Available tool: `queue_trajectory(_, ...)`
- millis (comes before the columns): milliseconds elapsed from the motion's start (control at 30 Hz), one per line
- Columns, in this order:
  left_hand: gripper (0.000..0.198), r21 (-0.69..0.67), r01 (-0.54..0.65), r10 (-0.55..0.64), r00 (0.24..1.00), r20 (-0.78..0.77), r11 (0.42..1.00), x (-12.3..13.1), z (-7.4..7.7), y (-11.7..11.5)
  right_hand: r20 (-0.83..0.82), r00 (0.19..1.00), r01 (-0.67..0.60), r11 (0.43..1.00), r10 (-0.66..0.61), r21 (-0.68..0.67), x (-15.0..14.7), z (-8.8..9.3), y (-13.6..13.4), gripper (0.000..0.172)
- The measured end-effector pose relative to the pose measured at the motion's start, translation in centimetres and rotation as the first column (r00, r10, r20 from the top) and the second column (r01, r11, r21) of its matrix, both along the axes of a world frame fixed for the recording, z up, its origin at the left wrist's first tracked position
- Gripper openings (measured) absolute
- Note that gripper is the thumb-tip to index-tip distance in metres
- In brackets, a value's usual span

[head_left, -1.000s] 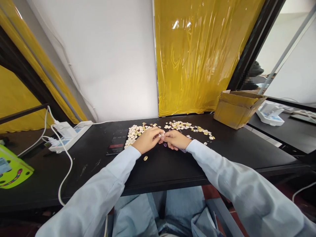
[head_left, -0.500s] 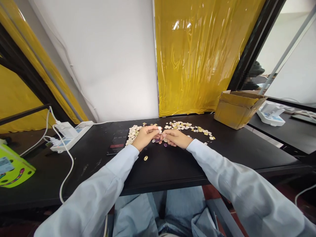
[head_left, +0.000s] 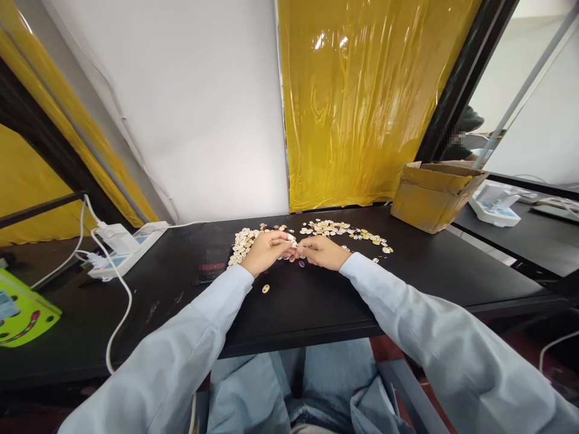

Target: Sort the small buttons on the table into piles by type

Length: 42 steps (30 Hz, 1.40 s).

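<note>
My left hand (head_left: 265, 252) is closed in a pinch on a small white oval piece (head_left: 294, 245) with dark spots like holes. Close against it, my right hand (head_left: 325, 252) has thumb and forefinger pressed together at the piece's edge; what they grip is too small to make out. Under and behind both hands lie many small flat oval pieces, with a pile of white ones (head_left: 240, 244) at the left and a spread of white and yellow ones (head_left: 332, 228) at the right. A purple oval piece (head_left: 302, 264) and a lone yellow oval piece (head_left: 266, 289) lie nearer me.
On the black table (head_left: 312, 319), a dark phone-like slab (head_left: 210, 266) lies left of the white pile. Further left are a white power strip (head_left: 131, 250) with cables and a lime-green container (head_left: 27, 307). A cardboard box (head_left: 420, 199) stands at the back right.
The camera view has shifted slightly. Both hands stay together in a pinch, with small finger movements around the white oval piece.
</note>
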<state>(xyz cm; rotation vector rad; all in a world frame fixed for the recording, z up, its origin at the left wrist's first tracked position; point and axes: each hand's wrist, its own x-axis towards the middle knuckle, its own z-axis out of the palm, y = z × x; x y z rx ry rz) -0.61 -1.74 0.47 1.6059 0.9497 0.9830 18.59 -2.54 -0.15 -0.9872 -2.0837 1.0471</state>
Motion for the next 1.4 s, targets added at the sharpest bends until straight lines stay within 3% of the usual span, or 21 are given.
queue_trajectory(233,0.015,0.177,0.134,-0.091,0.969,-0.232,0.975,-0.4,0.1,-0.3,0.143,0.989,-0.069,0.966,0.034,0.249,0.4,-0.6,0.4,0.022)
queue_trajectory(433,0.017,0.181,0.203,-0.159,0.959,-0.234,0.962,-0.6,0.4,-0.4,0.281,0.960,-0.087,0.923,-0.024,0.374,0.6,-0.1,-0.1,0.021)
queue_trajectory(600,0.024,0.186,0.091,-0.068,0.990,-0.126,0.978,-0.5,0.5,-0.2,0.221,0.966,0.022,0.895,-0.133,0.445,0.1,-0.5,0.0,0.019)
queue_trajectory(733,0.030,0.144,-0.007,0.008,1.000,-0.007,0.990,0.2,0.6,-0.4,0.145,0.978,0.072,0.888,-0.153,0.453,-0.2,-0.5,0.1,0.020)
queue_trajectory(867,0.033,0.051,-0.027,0.023,0.996,0.092,0.998,0.6,0.4,-0.6,0.121,0.979,0.094,0.891,-0.164,0.444,-0.1,-0.2,0.2,0.021)
queue_trajectory(1200,0.023,0.032,-0.021,0.021,1.000,-0.009,0.999,0.9,0.2,-0.6,0.178,0.973,0.072,0.928,-0.145,0.366,0.2,-0.2,0.3,0.020)
queue_trajectory(1400,0.020,-0.038,0.002,-0.001,1.000,0.010,0.999,0.9,0.4,-0.7,0.201,0.973,0.039,0.936,-0.115,0.349,0.4,0.2,0.3,0.022)
